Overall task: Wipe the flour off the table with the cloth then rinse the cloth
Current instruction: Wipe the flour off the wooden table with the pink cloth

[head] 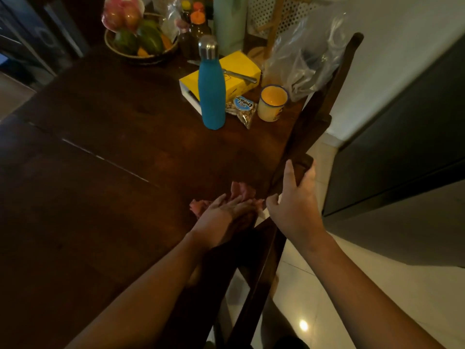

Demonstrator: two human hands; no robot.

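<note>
**One cloth, two hands at the table edge**

While the left hand [221,217] lies flat with fingers together on the single pink cloth [239,191] at the dark table's [100,197] near right edge, the right hand [292,197] curls loosely round a chair back [294,157] just beside it — not touching the cloth. Farther off stand one blue bottle [211,86], one yellow box [236,74], one snack packet [242,109], one mug [273,103] — and one fruit basket [141,44].

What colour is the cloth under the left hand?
Pink, in the head view: the cloth at the table's edge.
</note>
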